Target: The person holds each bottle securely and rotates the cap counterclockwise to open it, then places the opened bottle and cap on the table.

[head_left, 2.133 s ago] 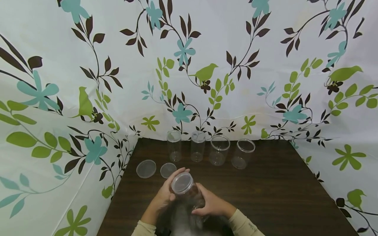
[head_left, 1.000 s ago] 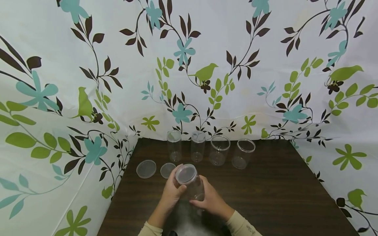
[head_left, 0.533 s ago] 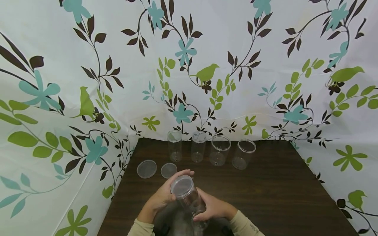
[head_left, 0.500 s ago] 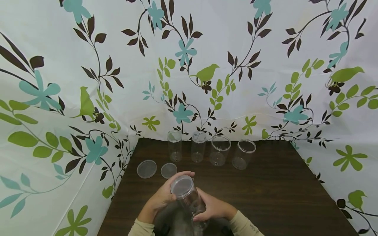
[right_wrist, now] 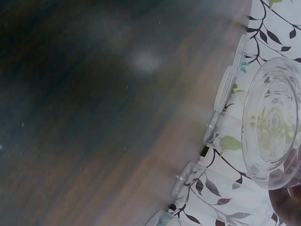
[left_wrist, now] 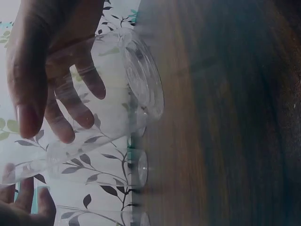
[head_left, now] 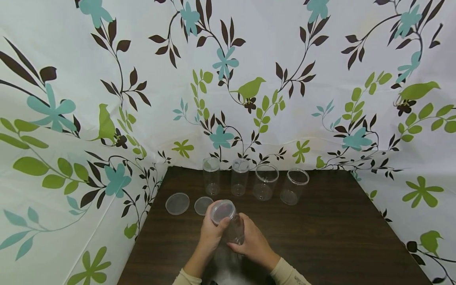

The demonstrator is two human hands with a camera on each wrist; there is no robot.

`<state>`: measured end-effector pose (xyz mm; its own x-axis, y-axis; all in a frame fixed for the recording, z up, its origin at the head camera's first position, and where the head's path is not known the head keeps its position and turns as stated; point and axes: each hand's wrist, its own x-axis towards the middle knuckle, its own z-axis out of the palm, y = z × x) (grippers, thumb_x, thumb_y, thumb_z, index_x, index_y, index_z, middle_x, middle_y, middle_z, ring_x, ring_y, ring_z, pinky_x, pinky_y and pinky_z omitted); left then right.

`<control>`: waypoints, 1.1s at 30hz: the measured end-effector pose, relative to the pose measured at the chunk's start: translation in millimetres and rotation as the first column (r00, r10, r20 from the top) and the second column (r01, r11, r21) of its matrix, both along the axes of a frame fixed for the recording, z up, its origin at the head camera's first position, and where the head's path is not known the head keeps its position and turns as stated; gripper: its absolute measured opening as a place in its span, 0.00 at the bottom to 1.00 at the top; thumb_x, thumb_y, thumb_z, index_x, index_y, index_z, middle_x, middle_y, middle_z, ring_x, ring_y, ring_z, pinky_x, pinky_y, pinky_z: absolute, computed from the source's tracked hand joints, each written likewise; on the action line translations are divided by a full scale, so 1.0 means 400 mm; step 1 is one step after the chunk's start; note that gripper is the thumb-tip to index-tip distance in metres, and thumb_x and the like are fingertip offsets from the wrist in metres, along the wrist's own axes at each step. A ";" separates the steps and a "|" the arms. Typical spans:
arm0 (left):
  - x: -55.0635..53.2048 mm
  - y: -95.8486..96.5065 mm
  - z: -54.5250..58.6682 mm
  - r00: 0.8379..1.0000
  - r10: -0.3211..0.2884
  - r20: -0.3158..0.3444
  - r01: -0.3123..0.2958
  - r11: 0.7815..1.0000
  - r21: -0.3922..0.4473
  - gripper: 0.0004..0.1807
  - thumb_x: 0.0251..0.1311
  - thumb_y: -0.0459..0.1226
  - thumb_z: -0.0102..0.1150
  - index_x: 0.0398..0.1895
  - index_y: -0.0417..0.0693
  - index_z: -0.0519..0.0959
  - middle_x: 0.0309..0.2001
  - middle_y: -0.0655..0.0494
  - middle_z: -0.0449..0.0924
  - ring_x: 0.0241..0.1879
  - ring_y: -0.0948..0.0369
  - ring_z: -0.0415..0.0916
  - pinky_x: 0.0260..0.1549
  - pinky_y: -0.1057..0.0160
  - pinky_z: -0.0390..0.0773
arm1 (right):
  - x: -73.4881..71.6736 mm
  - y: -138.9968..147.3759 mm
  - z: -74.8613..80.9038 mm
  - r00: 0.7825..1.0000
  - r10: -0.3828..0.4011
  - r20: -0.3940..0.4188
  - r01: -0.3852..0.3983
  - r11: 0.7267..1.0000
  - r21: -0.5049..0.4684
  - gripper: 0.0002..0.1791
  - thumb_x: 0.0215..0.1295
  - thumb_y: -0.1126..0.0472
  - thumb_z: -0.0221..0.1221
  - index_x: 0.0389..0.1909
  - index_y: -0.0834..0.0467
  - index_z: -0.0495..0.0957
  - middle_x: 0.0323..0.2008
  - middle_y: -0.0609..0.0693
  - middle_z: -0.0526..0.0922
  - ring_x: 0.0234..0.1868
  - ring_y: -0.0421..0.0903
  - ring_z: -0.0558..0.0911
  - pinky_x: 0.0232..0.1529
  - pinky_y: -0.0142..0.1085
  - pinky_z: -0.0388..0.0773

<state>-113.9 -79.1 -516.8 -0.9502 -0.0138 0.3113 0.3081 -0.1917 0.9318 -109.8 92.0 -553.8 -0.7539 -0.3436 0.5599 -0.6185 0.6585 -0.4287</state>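
A clear plastic jar (head_left: 235,231) with a translucent round lid (head_left: 221,211) is held tilted above the dark table, its lid end toward the upper left. My left hand (head_left: 210,233) grips the lid end, with the thumb lying over the lid's near edge. Lower down, my right hand (head_left: 254,245) wraps round the body from the right side. The right hand's fingers show through the clear wall of the jar (left_wrist: 103,84) in the left wrist view. In the right wrist view the jar's round base (right_wrist: 273,122) hangs clear of the tabletop.
Several clear jars stand in a row at the table's back edge, among them a slim jar (head_left: 211,177) at left and a wide open-topped jar (head_left: 295,186) at right. A larger lid (head_left: 177,204) and a smaller lid (head_left: 203,205) lie left of the hands. Patterned cloth (head_left: 249,126) hangs behind.
The held jar dipped toward the body about half a second ago and is now farther forward and slightly right. My left fingers, stretched along the lid's far side before, now curl round it, thumb on top.
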 end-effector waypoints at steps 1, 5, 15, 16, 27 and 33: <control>0.000 0.003 0.001 1.000 0.007 -0.002 -0.007 1.000 -0.003 0.36 0.59 0.42 0.73 0.65 0.34 0.69 0.56 0.38 0.78 0.51 0.58 0.77 0.51 0.66 0.75 | 0.000 0.000 0.000 1.000 -0.008 -0.007 0.008 1.000 0.000 0.54 0.35 0.52 0.84 0.62 0.72 0.67 0.49 0.60 0.80 0.46 0.49 0.82 0.45 0.45 0.81; 0.000 0.000 0.003 1.000 0.016 -0.020 -0.017 0.999 -0.031 0.36 0.58 0.44 0.73 0.65 0.35 0.70 0.56 0.40 0.78 0.51 0.59 0.77 0.51 0.66 0.75 | 0.000 0.003 0.001 1.000 0.008 0.001 -0.008 1.000 -0.011 0.54 0.36 0.52 0.84 0.62 0.71 0.67 0.49 0.61 0.80 0.47 0.49 0.81 0.46 0.45 0.81; -0.005 -0.047 0.003 0.976 -0.216 -0.038 0.214 0.976 -0.048 0.54 0.55 0.60 0.71 0.75 0.37 0.61 0.65 0.39 0.72 0.58 0.61 0.75 0.54 0.66 0.75 | -0.004 0.029 0.005 0.948 0.190 0.255 -0.146 0.972 -0.183 0.52 0.49 0.52 0.80 0.68 0.65 0.61 0.58 0.56 0.77 0.55 0.47 0.79 0.54 0.43 0.79; -0.009 -0.055 0.001 0.965 -0.257 -0.048 0.255 0.966 -0.043 0.55 0.55 0.61 0.70 0.76 0.37 0.59 0.67 0.41 0.71 0.61 0.62 0.74 0.56 0.66 0.74 | -0.006 0.034 0.007 0.928 0.239 0.287 -0.180 0.960 -0.216 0.52 0.50 0.52 0.79 0.70 0.65 0.60 0.59 0.56 0.77 0.56 0.47 0.79 0.55 0.42 0.78; -0.074 -0.122 -0.002 0.617 -0.759 -0.207 0.773 0.634 -0.023 0.60 0.59 0.64 0.61 0.78 0.32 0.49 0.76 0.38 0.58 0.73 0.49 0.61 0.68 0.56 0.65 | -0.011 0.084 0.045 0.465 0.685 0.561 -0.503 0.726 -0.470 0.52 0.60 0.63 0.70 0.79 0.51 0.49 0.69 0.51 0.70 0.67 0.44 0.72 0.66 0.37 0.68; -0.068 -0.126 0.004 0.585 -0.800 -0.138 0.808 0.588 0.015 0.57 0.56 0.64 0.64 0.75 0.33 0.58 0.74 0.38 0.62 0.71 0.46 0.63 0.67 0.52 0.66 | -0.014 0.084 0.046 0.374 0.713 0.593 -0.516 0.691 -0.506 0.51 0.63 0.64 0.68 0.80 0.50 0.47 0.73 0.52 0.65 0.69 0.45 0.70 0.67 0.38 0.68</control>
